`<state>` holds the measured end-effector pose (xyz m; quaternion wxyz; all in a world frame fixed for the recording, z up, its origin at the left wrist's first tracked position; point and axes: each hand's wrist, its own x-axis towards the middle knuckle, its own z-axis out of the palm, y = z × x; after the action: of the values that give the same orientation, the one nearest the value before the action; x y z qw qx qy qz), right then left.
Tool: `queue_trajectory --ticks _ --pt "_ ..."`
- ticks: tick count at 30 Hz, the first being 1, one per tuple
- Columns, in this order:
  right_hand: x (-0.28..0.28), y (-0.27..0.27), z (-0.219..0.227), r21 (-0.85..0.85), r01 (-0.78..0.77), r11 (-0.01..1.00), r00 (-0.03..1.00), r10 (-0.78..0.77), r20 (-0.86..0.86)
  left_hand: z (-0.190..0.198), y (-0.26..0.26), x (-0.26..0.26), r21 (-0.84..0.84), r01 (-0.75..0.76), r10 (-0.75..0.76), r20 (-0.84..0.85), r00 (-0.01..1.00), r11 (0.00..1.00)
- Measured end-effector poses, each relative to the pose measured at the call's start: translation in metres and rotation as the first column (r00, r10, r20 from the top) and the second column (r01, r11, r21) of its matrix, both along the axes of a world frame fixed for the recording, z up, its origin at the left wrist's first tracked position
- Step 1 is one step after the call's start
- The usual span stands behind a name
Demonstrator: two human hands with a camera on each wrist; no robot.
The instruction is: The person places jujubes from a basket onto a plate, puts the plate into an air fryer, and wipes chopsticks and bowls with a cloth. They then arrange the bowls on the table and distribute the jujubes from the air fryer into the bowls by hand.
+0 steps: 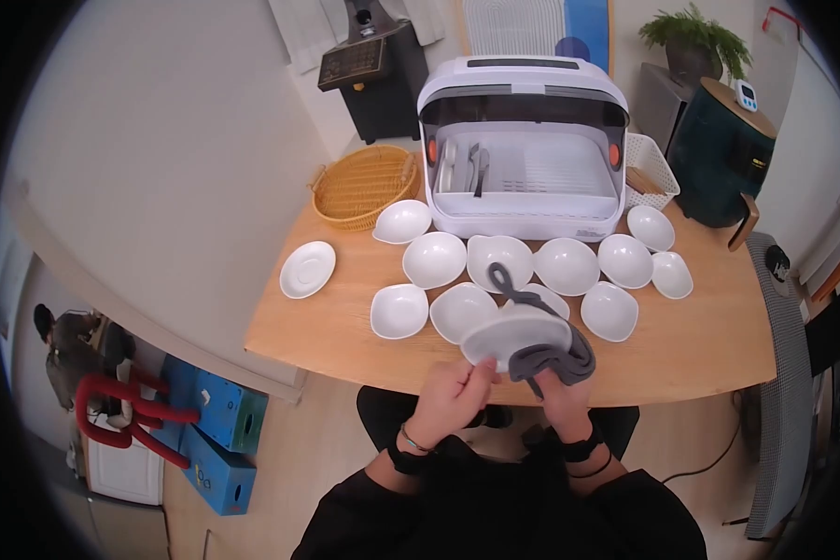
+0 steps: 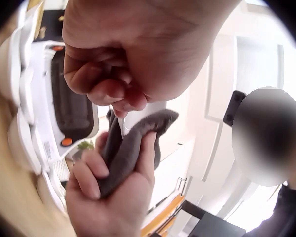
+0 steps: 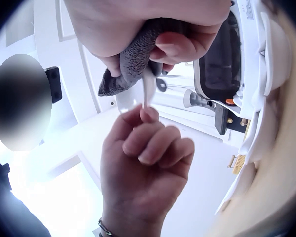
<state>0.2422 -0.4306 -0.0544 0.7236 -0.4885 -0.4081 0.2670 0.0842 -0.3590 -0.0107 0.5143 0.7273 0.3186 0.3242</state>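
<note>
In the head view a white dish (image 1: pixel 483 342) is held up over the table's front edge. My left hand (image 1: pixel 453 399) pinches its rim between thumb and fingers, as the right wrist view also shows at the dish's edge (image 3: pixel 149 89). A dark grey cloth (image 1: pixel 569 362) is gripped in my right hand (image 1: pixel 564 407) and folded over the right side of the dish. One end of the cloth loops up above the dish. Fingers of the right hand (image 2: pixel 113 197) curl round the cloth in the left wrist view. Behind the dish stand several white bowls (image 1: pixel 434 260).
A white dish cabinet (image 1: pixel 532 227) with its lid raised holds a few dishes and utensils. Beside it are a wicker basket (image 1: pixel 364 191), a white plastic basket (image 1: pixel 658 154) and a green air fryer (image 1: pixel 719 154). A small white saucer (image 1: pixel 308 270) lies at the left of the wooden table (image 1: pixel 336 322).
</note>
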Motion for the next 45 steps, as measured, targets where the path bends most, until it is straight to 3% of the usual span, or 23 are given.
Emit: queue_trajectory --ticks 1,3,5,8,9,10,12,13,15,21,24,28,30,31,33,34,35,36,37,40,41,43,45 --pt "0.003 -0.001 0.006 0.006 -0.015 1.000 1.000 0.015 0.000 0.003 0.007 -0.007 -0.077 -0.112 0.113 0.007 0.994 0.991" --pt "0.012 -0.006 0.022 -0.018 -0.006 1.000 0.977 0.002 -0.215 0.009 0.030 -0.025 -0.171 -0.290 0.304 0.060 0.951 0.942" --pt "0.028 -0.013 0.005 0.117 0.089 0.989 0.930 -0.041 -0.365 0.013 0.063 -0.051 -0.130 -0.400 0.403 -0.003 0.915 0.907" --pt "0.049 -0.032 0.052 0.463 0.203 0.863 0.950 -0.059 -0.308 0.001 0.119 -0.088 -0.126 -0.488 0.481 -0.080 0.873 0.864" --pt "0.057 -0.041 0.082 0.571 0.186 0.800 0.969 -0.054 -0.240 -0.007 0.137 -0.097 -0.142 -0.501 0.496 -0.071 0.865 0.854" --pt "0.070 -0.050 0.104 0.735 0.183 0.653 0.981 -0.075 -0.178 -0.015 0.153 -0.105 -0.160 -0.516 0.513 -0.065 0.856 0.841" --pt "0.111 -0.103 0.140 0.890 -0.046 0.454 0.982 0.183 -0.042 -0.024 0.175 -0.118 -0.230 -0.511 0.492 -0.137 0.860 0.828" --pt "0.096 -0.118 0.176 0.885 -0.027 0.465 0.979 0.193 -0.072 -0.028 0.183 -0.122 -0.227 -0.527 0.500 -0.167 0.850 0.819" --pt "0.053 -0.127 0.238 0.982 -0.018 0.187 0.982 -0.179 0.052 -0.034 0.197 -0.122 -0.352 -0.488 0.455 -0.178 0.873 0.798" --pt "0.060 -0.141 0.222 0.971 0.105 0.215 0.954 -0.299 -0.037 -0.049 0.212 -0.111 -0.399 -0.478 0.397 -0.272 0.877 0.783" --pt "0.064 -0.149 0.223 0.973 0.121 0.198 0.928 -0.369 -0.041 -0.058 0.221 -0.115 -0.487 -0.411 0.338 -0.234 0.912 0.771" --pt "0.071 -0.158 0.225 0.976 0.127 0.175 0.896 -0.442 -0.037 -0.052 0.219 -0.112 -0.469 -0.418 0.326 -0.267 0.907 0.778" --pt "0.076 -0.163 0.228 0.980 0.125 0.157 0.875 -0.483 -0.034 -0.044 0.210 -0.109 -0.139 -0.513 0.405 -0.456 0.793 0.847" --pt "0.080 -0.166 0.230 0.982 0.120 0.142 0.862 -0.506 -0.032 -0.046 0.211 -0.110 -0.140 -0.503 0.401 -0.442 0.803 0.853" --pt "0.091 -0.149 0.203 0.935 0.184 0.303 0.893 -0.449 -0.030 -0.054 0.212 -0.115 0.200 -0.535 0.569 -0.366 0.736 0.821" --pt "0.089 -0.123 0.191 0.902 0.234 0.362 0.918 -0.388 -0.082 -0.036 0.195 -0.106 0.236 -0.517 0.568 -0.341 0.749 0.823" --pt "0.089 -0.109 0.181 0.832 0.184 0.523 0.958 -0.287 -0.032 -0.017 0.174 -0.097 0.188 -0.458 0.495 -0.312 0.811 0.869" --pt "0.110 -0.107 0.137 0.833 0.218 0.508 0.976 -0.114 -0.186 0.003 0.151 -0.088 0.144 -0.393 0.419 -0.277 0.865 0.908" --pt "0.106 -0.087 0.122 0.773 0.155 0.615 0.985 -0.039 -0.167 0.022 0.124 -0.077 0.106 -0.281 0.299 -0.235 0.925 0.954" --pt "0.090 -0.035 0.078 0.417 0.211 0.884 0.972 -0.144 -0.186 0.080 0.035 -0.044 0.005 0.229 -0.226 -0.130 0.965 0.974" --pt "0.083 -0.022 0.066 0.294 0.254 0.921 0.957 -0.196 -0.214 0.086 0.017 -0.038 0.092 0.508 -0.505 -0.055 0.861 0.856" --pt "0.073 -0.005 0.060 0.180 0.130 0.975 0.985 -0.107 -0.133 0.111 -0.010 -0.013 0.094 0.863 -0.868 0.052 0.493 0.496" --pt "0.069 0.007 0.042 0.154 0.088 0.984 0.980 -0.058 -0.191 0.108 -0.039 0.004 0.240 0.936 -0.929 0.330 0.170 0.257"
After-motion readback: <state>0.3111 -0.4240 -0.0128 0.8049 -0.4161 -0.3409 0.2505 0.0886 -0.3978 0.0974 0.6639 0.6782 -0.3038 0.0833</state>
